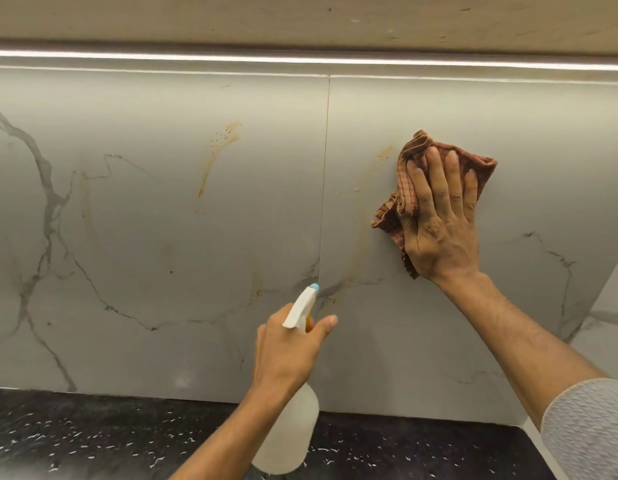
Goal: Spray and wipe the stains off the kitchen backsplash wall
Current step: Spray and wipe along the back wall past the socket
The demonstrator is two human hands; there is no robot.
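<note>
The backsplash wall (pixel 162 220) is grey marble-look tile with dark veins. An orange-brown streak stain (pixel 217 154) runs down the left tile, and a small smear (pixel 385 152) sits just left of the cloth. Fainter brown marks (pixel 349 271) trail near the tile seam. My right hand (pixel 439 220) presses a rust-brown checked cloth (pixel 396 202) flat against the right tile. My left hand (pixel 290 348) grips a translucent white spray bottle (pixel 290 431) by its neck, nozzle (pixel 312 289) pointing up at the wall.
A black speckled countertop (pixel 93 441) runs along the bottom. An LED strip (pixel 300 60) glows under a wooden cabinet (pixel 300 19) overhead. A side wall (pixel 609 317) meets the backsplash at the right corner.
</note>
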